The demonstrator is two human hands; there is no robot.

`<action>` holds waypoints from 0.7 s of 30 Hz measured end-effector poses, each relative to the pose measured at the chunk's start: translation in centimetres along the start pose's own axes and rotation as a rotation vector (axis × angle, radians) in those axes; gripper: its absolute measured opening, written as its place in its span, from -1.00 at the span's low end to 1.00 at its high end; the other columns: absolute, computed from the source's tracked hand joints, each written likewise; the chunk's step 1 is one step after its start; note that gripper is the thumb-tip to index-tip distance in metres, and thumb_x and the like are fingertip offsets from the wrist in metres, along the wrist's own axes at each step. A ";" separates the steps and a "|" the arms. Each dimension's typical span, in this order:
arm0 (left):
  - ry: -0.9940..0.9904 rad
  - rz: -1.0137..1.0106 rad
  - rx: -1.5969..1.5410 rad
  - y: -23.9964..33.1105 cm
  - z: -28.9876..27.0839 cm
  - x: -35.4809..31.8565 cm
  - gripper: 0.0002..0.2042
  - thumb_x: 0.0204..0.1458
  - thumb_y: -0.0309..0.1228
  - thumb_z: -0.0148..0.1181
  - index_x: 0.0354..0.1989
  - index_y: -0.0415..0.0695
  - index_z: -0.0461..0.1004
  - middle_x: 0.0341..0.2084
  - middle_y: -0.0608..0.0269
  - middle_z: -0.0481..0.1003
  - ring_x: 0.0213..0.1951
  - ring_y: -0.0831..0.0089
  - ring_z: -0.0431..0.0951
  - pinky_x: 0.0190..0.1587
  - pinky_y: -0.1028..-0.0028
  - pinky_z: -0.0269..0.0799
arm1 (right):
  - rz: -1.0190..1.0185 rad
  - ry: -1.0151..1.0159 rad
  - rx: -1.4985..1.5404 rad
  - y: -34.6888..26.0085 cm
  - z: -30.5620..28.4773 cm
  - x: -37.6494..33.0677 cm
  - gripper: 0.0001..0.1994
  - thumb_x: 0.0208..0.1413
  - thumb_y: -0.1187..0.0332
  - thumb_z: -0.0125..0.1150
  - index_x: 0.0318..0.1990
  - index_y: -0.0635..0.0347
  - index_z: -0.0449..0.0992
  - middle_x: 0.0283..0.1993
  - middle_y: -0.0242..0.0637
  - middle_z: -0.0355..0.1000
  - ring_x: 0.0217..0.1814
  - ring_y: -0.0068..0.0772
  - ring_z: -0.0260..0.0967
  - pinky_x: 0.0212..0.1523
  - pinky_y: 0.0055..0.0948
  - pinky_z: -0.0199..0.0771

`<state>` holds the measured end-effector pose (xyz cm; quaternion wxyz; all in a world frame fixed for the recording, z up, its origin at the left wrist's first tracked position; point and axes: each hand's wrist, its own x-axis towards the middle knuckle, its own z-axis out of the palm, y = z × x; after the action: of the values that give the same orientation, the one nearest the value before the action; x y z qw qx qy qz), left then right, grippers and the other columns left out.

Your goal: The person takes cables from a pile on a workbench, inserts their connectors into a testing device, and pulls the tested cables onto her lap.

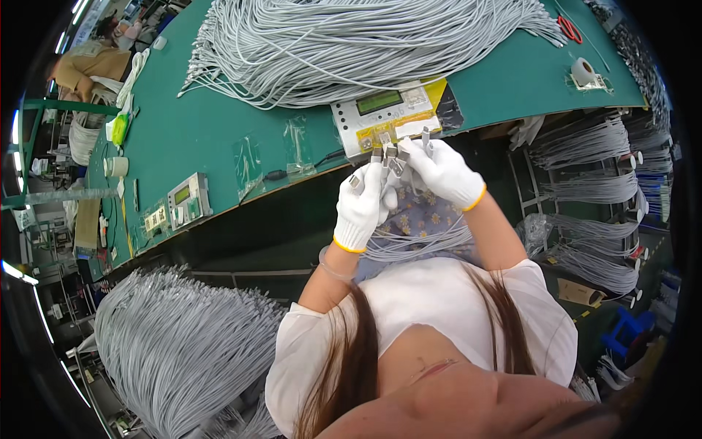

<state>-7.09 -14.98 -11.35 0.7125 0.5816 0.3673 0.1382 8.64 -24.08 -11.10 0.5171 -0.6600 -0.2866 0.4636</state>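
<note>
Both my hands wear white knitted gloves with yellow cuffs and meet at the green table's front edge. My left hand (358, 210) is closed on several USB cables, whose metal plugs (395, 162) fan out above its fingers. Close beside it, my right hand (447, 174) is closed too, with a USB cable's plug (426, 137) sticking up between thumb and fingers. Just beyond the plugs stands a grey cable tester (351, 121) with a small green display and yellow tape. One plug appears to be at its front socket. Grey cables (424, 245) hang across my lap.
A large heap of grey cables (351, 51) covers the table's far middle. Red-handled scissors (569, 29) and a tape roll (583, 71) lie at right. A second tester (188, 199) sits at left. Cable bundles (183, 344) hang at lower left, others on a right rack (585, 186). A co-worker (91, 69) bends over far left.
</note>
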 end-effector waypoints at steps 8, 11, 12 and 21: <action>0.064 0.063 -0.118 2.6 2.5 -0.2 -0.61 0.31 -0.12 -0.08 -0.14 -0.21 0.54 -0.66 0.28 0.50 -0.75 0.62 0.33 -0.70 0.64 0.18 | -0.033 0.099 0.331 -1.2 -3.6 -2.7 -0.58 0.34 0.10 -0.04 -0.40 0.27 0.50 -0.55 -0.37 0.41 -0.68 -0.60 0.22 -0.64 -0.51 0.23; 0.078 0.013 -0.166 2.4 3.4 0.0 -0.63 0.32 -0.14 -0.08 -0.21 -0.21 0.53 -0.72 0.37 0.40 -0.75 0.68 0.27 -0.69 0.62 0.12 | -0.110 -0.063 0.762 -0.5 -2.8 -2.0 -0.66 0.34 0.15 -0.06 -0.40 0.20 0.40 -0.73 -0.54 0.07 -0.79 -0.61 -0.09 -0.71 -0.53 0.08; 0.108 -0.037 -0.178 2.2 3.4 -0.1 -0.63 0.32 -0.14 -0.08 -0.23 -0.20 0.52 -0.73 0.40 0.38 -0.75 0.69 0.25 -0.68 0.62 0.11 | -0.184 -0.125 0.862 -0.2 -2.5 -1.7 -0.67 0.34 0.15 -0.06 -0.38 0.19 0.40 -0.73 -0.56 0.02 -0.78 -0.62 -0.12 -0.71 -0.54 0.06; -0.021 -0.027 -0.245 0.9 2.9 0.5 -0.56 0.30 -0.05 -0.07 -0.32 -0.21 0.50 -0.71 0.30 0.40 -0.77 0.58 0.33 -0.78 0.59 0.11 | -0.148 -0.015 0.421 0.8 -2.8 -2.4 -0.70 0.29 0.16 0.03 -0.34 0.23 0.44 -0.66 -0.55 0.13 -0.70 -0.73 -0.05 -0.67 -0.65 -0.10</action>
<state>-4.59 -16.54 -10.52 0.7839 0.4864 0.3482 0.1663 10.13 -27.55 -11.01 0.6739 -0.5114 -0.2349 0.4787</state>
